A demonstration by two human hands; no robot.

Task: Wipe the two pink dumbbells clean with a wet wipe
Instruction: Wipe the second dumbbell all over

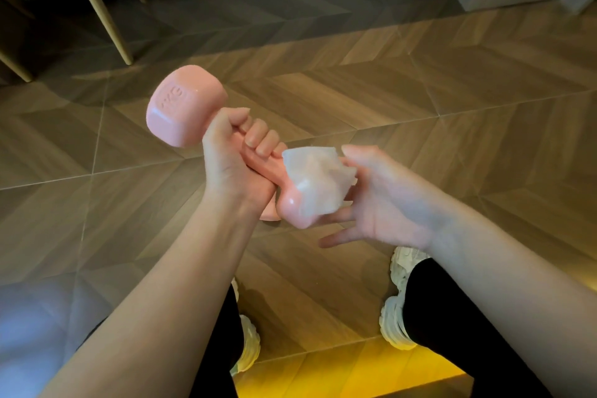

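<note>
Above the floor, the left hand gripped the dumbbell; the right hand, fingers spread, only pressed the wipe, which might drop.

Handle of dumbbell: hidden inside my left hand. Near head: mostly under wet wipe. Far head's embossed marking: blurred, unreadable.

Dim room, yellow glow below, soft blur, wide-angle bending

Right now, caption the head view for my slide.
Left hand grips the dumbbell by its handle; right hand presses a wipe against its near end.
</note>
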